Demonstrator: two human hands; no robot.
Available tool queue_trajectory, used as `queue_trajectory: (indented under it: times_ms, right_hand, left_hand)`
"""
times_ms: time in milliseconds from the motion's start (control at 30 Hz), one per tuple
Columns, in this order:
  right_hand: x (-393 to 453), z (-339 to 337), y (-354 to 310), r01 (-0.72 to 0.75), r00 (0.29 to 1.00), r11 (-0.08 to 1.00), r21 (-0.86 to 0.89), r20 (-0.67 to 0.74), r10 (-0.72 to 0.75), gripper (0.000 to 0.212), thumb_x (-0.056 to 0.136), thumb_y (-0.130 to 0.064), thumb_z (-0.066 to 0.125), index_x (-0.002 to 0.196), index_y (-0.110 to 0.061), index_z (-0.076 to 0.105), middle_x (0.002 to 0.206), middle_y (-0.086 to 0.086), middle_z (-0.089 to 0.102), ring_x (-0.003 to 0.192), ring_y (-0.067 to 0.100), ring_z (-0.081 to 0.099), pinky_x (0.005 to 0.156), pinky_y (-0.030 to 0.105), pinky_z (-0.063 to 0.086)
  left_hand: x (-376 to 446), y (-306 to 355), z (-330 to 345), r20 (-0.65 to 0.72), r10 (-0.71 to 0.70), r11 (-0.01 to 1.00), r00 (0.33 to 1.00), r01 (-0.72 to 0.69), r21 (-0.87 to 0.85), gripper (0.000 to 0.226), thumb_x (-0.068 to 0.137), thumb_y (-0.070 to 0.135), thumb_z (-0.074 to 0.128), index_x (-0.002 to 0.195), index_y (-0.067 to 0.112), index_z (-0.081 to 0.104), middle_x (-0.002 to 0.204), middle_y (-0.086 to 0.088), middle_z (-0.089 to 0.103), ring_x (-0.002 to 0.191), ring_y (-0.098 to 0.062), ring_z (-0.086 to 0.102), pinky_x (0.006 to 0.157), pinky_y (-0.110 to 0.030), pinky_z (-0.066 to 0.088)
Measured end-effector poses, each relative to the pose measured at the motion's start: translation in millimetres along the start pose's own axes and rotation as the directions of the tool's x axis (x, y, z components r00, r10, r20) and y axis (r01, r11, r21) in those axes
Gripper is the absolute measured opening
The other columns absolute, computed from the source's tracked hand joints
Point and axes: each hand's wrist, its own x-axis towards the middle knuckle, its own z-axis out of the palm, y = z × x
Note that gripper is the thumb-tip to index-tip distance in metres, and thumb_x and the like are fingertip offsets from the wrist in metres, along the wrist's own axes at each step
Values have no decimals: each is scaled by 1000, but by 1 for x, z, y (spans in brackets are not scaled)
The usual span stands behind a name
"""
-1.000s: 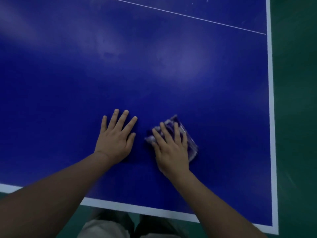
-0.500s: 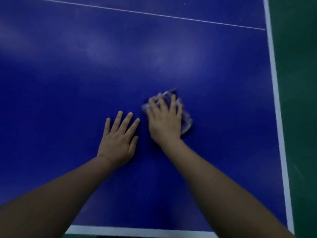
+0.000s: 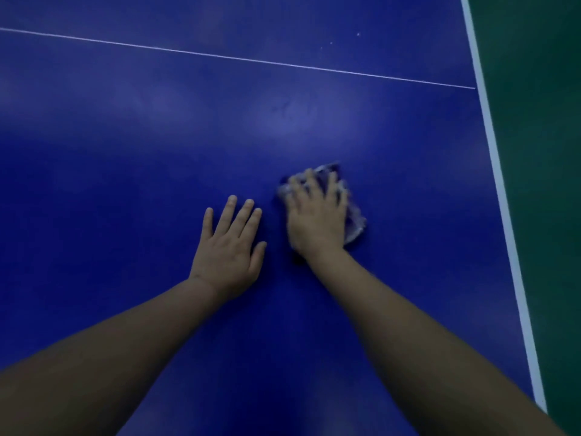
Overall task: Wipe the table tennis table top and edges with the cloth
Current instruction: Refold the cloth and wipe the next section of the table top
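Pressing cloth (image 3: 353,220): right hand (image 3: 316,220) | left hand (image 3: 228,250) flat on table (image 3: 125,152)

Open blue surface around two hands at centre frame

The table top (image 3: 157,136) lies bare across the left and upper frame; only the left hand (image 3: 229,247) and the right hand (image 3: 317,218), flat on the cloth (image 3: 355,221), occupy the centre, near the white edge (image 3: 500,184) at right.
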Motion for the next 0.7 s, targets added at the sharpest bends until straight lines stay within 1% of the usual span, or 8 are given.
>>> queue_trajectory:
  times_ms: [67,100,233,367,433,533,633,700]
  right_hand:
    - [-38,2,6,220,976,974,-53,26,-218,49,105,-47,23,151,-34,37,163,-3,27,152,36,10,120,55,8]
    - [-56,1,16,257,966,965,-49,43,-255,49,106,-49,22,150,-36,37,162,-5,29,152,33,10,120,54,9]
    - [-59,-10,55,116,991,990,-80,76,-110,50,106,-50,18,151,-39,35,164,-8,24,154,30,3,120,58,12]
    - [13,-7,11,-180,982,984,-13,55,181,50,105,-47,24,155,-41,23,167,-7,6,152,34,-12,119,59,-3]
    - [11,2,-19,-117,993,993,15,7,117,49,105,-47,25,154,-40,28,166,-6,14,153,35,-3,119,60,2]
    - [-31,7,-9,170,985,982,-79,0,-171,48,105,-49,24,150,-39,37,162,-5,29,153,34,11,118,62,15]
    - [-31,-6,42,134,991,984,-114,46,-129,49,104,-48,23,147,-38,42,160,-4,34,151,35,16,116,64,19]
    - [0,-15,60,24,998,986,-164,59,-15,54,103,-48,15,152,-37,36,164,-5,23,153,36,6,118,62,10]
  left_hand:
    - [13,0,-3,-17,-11,1000,1000,11,-23,73,95,52,6,158,17,15,166,2,6,152,-19,-12,122,-52,-5]
    - [20,0,-5,-19,-8,1000,1000,8,-23,73,95,51,5,158,17,14,166,1,5,152,-19,-13,122,-52,-5]
    - [53,0,-10,-35,-6,999,999,5,-50,67,98,48,11,158,17,14,166,2,7,153,-21,-9,122,-53,-6]
    - [82,-2,-20,-120,-26,983,992,3,-184,56,99,34,30,152,14,37,159,0,34,151,-22,18,122,-52,4]
    - [91,-3,-24,-149,-44,974,988,9,-226,58,94,31,31,148,12,43,156,-1,39,149,-21,25,122,-52,7]
    - [98,-8,-26,-168,-27,978,985,-9,-209,59,93,32,31,147,11,44,157,-3,37,149,-21,24,122,-53,8]
    - [109,-11,-26,-155,15,986,988,-40,-161,61,95,38,29,149,12,41,160,-3,33,150,-23,20,122,-54,6]
    - [119,-10,-26,-140,-1,989,990,-20,-146,58,99,40,30,151,15,37,162,-2,27,152,-23,13,121,-55,2]
